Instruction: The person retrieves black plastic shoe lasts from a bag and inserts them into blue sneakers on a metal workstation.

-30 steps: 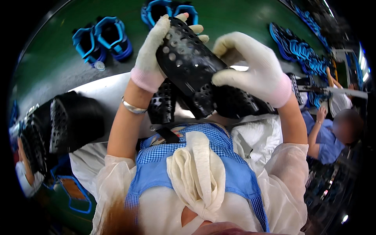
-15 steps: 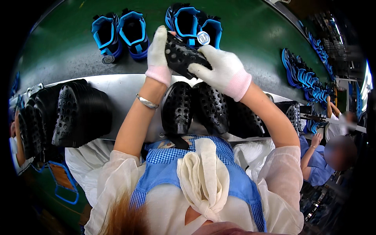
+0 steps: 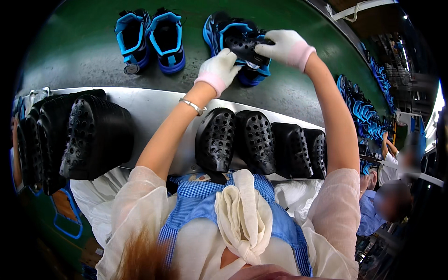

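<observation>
Both of my hands wear white gloves with pink cuffs and reach far out over a dark green belt [image 3: 84, 51]. My left hand [image 3: 218, 70] and my right hand [image 3: 285, 46] together grip a black perforated insole [image 3: 242, 46], holding it at the opening of a blue and black shoe [image 3: 219, 28] that stands on the belt. A silver bracelet [image 3: 193, 106] sits on my left wrist.
A second pair of blue and black shoes [image 3: 151, 39] stands to the left on the belt. Several black perforated insoles [image 3: 261, 142] lean along a metal ledge [image 3: 154, 112] near my chest, with a bigger stack [image 3: 79, 135] at left. More blue shoes [image 3: 361, 112] and another person [image 3: 387, 200] are at right.
My hands have carried the black insole away from my chest and out over the belt, down to the blue shoe. The view has tilted toward the belt.
</observation>
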Demonstrator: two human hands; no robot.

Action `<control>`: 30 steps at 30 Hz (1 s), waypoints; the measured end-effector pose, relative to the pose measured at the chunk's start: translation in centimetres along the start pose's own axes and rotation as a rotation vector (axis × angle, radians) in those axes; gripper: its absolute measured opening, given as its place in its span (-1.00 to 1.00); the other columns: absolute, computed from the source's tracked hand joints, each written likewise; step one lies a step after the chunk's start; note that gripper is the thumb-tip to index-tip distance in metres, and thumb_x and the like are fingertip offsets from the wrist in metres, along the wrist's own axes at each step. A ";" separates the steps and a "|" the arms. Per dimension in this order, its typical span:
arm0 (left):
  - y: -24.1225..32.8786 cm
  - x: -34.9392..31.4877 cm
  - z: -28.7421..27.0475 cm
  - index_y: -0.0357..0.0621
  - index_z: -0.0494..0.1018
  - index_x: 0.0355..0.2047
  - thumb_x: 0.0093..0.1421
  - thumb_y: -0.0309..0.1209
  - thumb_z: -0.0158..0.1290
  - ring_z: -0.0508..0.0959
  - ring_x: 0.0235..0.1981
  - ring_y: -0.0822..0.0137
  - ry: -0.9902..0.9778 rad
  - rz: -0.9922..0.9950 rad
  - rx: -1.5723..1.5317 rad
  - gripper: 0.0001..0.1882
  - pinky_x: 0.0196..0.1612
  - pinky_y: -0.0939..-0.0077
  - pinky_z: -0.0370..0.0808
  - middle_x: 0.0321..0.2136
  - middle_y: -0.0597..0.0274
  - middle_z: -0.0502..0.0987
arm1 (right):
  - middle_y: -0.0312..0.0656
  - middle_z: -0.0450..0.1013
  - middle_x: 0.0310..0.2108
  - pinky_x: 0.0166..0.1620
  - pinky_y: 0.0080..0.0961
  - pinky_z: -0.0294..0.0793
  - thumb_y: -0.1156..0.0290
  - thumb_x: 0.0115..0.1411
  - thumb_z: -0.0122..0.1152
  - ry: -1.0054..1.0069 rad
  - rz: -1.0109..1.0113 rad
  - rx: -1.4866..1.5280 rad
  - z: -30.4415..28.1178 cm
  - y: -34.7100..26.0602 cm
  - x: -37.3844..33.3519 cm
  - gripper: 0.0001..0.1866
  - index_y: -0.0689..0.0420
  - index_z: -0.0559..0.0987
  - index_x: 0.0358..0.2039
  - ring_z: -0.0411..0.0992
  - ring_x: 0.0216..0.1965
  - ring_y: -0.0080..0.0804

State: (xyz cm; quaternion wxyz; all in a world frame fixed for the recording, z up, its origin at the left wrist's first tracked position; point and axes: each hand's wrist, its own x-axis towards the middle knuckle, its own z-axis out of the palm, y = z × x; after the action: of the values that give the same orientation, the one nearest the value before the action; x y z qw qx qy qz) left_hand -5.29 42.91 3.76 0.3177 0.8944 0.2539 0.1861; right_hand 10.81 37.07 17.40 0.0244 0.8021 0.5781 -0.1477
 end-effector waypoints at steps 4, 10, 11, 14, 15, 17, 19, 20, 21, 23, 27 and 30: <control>0.3 -0.7 -0.1 -0.03 0.46 -0.20 0.12 -0.20 0.04 0.49 -0.19 0.02 -0.044 -0.066 -0.124 -0.72 -0.13 0.20 0.44 -0.20 0.15 0.45 | 0.10 0.49 -0.46 -0.23 -0.28 0.47 0.03 0.04 0.07 -0.030 0.034 -0.133 1.4 -2.2 3.0 -0.52 0.28 0.57 -0.41 0.48 -0.37 -0.01; -0.7 2.4 -1.3 -0.10 0.50 -0.15 0.05 -0.12 0.09 0.52 -0.16 0.01 -0.478 -0.195 0.076 -0.58 -0.09 0.24 0.46 -0.18 0.05 0.54 | -0.12 0.56 -0.25 -0.17 -0.29 0.51 0.25 0.12 0.09 -0.113 0.102 -0.268 6.9 -6.3 6.3 -0.75 0.07 0.65 -0.29 0.52 -0.17 -0.17; -0.6 2.8 -1.5 -0.10 0.52 -0.17 0.04 -0.12 0.10 0.52 -0.17 0.00 -0.548 -0.234 0.079 -0.58 -0.09 0.25 0.46 -0.19 0.03 0.55 | -0.14 0.56 -0.23 -0.16 -0.30 0.52 0.29 0.11 0.10 -0.141 0.099 -0.319 7.1 -6.4 6.8 -0.76 0.06 0.65 -0.28 0.52 -0.15 -0.20; -1.1 3.5 -1.3 -0.12 0.55 -0.24 0.00 -0.12 0.12 0.54 -0.24 0.01 -0.573 -0.224 0.121 -0.60 -0.14 0.28 0.47 -0.27 -0.02 0.57 | -0.17 0.55 -0.19 -0.15 -0.32 0.52 0.38 0.09 0.13 -0.166 0.058 -0.400 7.2 -6.5 7.8 -0.77 0.04 0.64 -0.24 0.52 -0.12 -0.25; -1.3 3.7 -1.0 -0.12 0.55 -0.24 0.00 -0.13 0.12 0.55 -0.25 0.01 -0.591 -0.214 0.141 -0.61 -0.15 0.28 0.48 -0.28 -0.02 0.57 | -0.17 0.55 -0.17 -0.15 -0.33 0.52 0.40 0.08 0.13 -0.167 0.040 -0.414 7.2 -6.5 7.9 -0.76 0.04 0.63 -0.23 0.52 -0.11 -0.26; -1.4 4.1 -0.8 -0.13 0.55 -0.25 -0.01 -0.13 0.11 0.56 -0.30 0.02 -0.597 -0.205 0.148 -0.61 -0.19 0.29 0.49 -0.31 -0.02 0.57 | -0.16 0.54 -0.16 -0.15 -0.30 0.52 0.41 0.05 0.16 -0.144 0.039 -0.403 7.4 -6.4 8.7 -0.74 0.05 0.62 -0.21 0.52 -0.12 -0.24; -1.3 4.3 -0.9 -0.13 0.55 -0.26 -0.01 -0.13 0.11 0.56 -0.34 0.03 -0.600 -0.193 0.151 -0.61 -0.23 0.29 0.50 -0.35 -0.01 0.58 | -0.16 0.54 -0.16 -0.15 -0.29 0.52 0.42 0.03 0.18 -0.141 0.038 -0.402 7.3 -6.3 9.0 -0.73 0.05 0.62 -0.21 0.52 -0.13 -0.24; -1.2 4.3 -1.2 -0.13 0.55 -0.26 -0.01 -0.13 0.11 0.57 -0.36 0.03 -0.599 -0.184 0.153 -0.61 -0.25 0.30 0.50 -0.36 0.00 0.58 | -0.16 0.54 -0.18 -0.16 -0.28 0.52 0.43 0.00 0.21 -0.109 0.050 -0.380 7.4 -6.2 9.1 -0.73 0.05 0.62 -0.22 0.52 -0.14 -0.23; -1.0 4.4 -1.5 -0.14 0.55 -0.27 -0.01 -0.13 0.11 0.57 -0.38 0.04 -0.598 -0.173 0.155 -0.61 -0.26 0.30 0.51 -0.38 0.00 0.58 | -0.16 0.54 -0.18 -0.16 -0.28 0.52 0.42 0.00 0.21 -0.126 0.041 -0.379 7.5 -6.1 9.1 -0.73 0.05 0.62 -0.22 0.52 -0.13 -0.23; -0.9 4.3 -1.8 -0.16 0.54 -0.27 0.00 -0.14 0.10 0.58 -0.44 0.13 -0.633 -0.235 0.128 -0.61 -0.29 0.36 0.51 -0.43 0.05 0.59 | -0.16 0.54 -0.18 -0.14 -0.27 0.51 0.42 0.00 0.21 -0.155 0.015 -0.379 7.6 -6.1 9.3 -0.73 0.05 0.63 -0.23 0.52 -0.13 -0.23; -0.8 4.2 -2.4 -0.16 0.56 -0.26 -0.04 -0.18 0.12 0.58 -0.31 0.10 -0.664 -0.290 0.129 -0.62 -0.20 0.33 0.51 -0.31 0.02 0.58 | -0.17 0.55 -0.17 -0.12 -0.30 0.51 0.42 -0.01 0.22 -0.171 0.007 -0.380 6.2 -6.8 8.0 -0.73 0.03 0.63 -0.23 0.52 -0.13 -0.25; -0.8 4.4 -2.6 -0.16 0.54 -0.26 -0.03 -0.14 0.11 0.59 -0.43 0.17 -0.691 -0.315 0.140 -0.59 -0.29 0.37 0.53 -0.42 0.05 0.58 | -0.18 0.55 -0.17 -0.12 -0.32 0.50 0.41 -0.01 0.22 -0.142 0.015 -0.395 6.4 -6.8 8.0 -0.72 0.03 0.63 -0.22 0.52 -0.13 -0.26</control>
State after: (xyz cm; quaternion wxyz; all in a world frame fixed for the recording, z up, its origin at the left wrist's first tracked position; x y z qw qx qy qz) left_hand -3.28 47.17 5.88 0.3476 0.8740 0.2782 -0.1949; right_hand 5.40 45.32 10.04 0.2230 0.7735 0.5868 -0.0873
